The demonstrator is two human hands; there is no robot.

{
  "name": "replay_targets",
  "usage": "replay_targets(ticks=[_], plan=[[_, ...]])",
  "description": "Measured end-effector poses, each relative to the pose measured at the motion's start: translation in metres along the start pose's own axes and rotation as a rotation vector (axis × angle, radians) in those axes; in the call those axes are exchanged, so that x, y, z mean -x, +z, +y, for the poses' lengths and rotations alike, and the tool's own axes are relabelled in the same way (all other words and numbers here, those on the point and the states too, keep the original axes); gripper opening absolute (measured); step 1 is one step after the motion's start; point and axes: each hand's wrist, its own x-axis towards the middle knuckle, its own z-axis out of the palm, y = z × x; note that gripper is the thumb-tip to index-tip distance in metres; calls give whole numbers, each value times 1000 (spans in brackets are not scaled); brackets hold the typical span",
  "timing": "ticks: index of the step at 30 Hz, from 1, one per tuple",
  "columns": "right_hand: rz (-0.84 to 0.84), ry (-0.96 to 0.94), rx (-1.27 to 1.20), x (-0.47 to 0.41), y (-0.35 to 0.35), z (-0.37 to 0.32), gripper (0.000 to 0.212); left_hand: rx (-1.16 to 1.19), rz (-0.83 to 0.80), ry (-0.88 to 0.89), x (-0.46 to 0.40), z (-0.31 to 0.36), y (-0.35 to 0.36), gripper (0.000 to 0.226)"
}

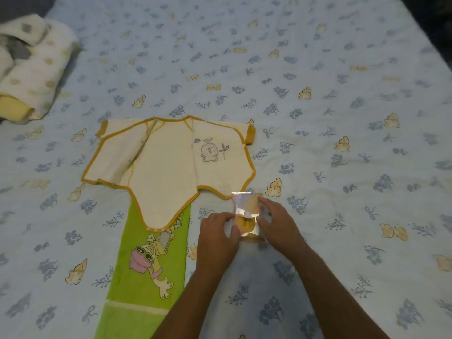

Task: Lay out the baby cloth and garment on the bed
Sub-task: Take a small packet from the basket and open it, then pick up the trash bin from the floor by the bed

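Observation:
A cream baby garment [168,155] with mustard trim and a small lion drawing lies spread open and flat on the bed [318,94]. Under its lower point runs a long green cloth [144,270] with a cartoon print, reaching toward the near edge. Just right of the garment's hem, my left hand [217,238] and my right hand [278,223] both hold a small clear plastic packet [245,211] with something pale and yellow inside. The packet is pinched between the fingers of both hands, slightly above the sheet.
The bed carries a pale blue sheet printed with flowers and small yellow animals. A rolled white patterned blanket bundle [31,67] with a yellow piece under it sits at the far left. Dark floor shows at the top corners.

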Motion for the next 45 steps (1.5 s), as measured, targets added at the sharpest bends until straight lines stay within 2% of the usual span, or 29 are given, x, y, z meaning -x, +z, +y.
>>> replay_targets(ticks=[3,9,15,22,29,36,41,45], plan=[[38,-43,77,10,-26,-22,43,-12,-27,-51,-2,16,-33,34],[110,-90,151,46,-110,-105,50,-128,-43,-23,-15,75,-137,42],[151,-150,215,112,-207,-207,55,-220,9,14,-3,183,-261,52],[213,-293,233,213,-301,-295,60,-215,165,62,67,312,-374,54],[193,-486,269,311,-382,-341,64,-212,321,-1,183,409,-425,56],[60,-665,314,399,-386,-371,66,-195,453,-194,320,431,-462,59],[-59,-822,380,461,-341,-381,64,-225,568,-299,420,408,-490,58],[-208,-964,388,519,-287,-382,64,-247,666,-450,510,375,-492,64]])
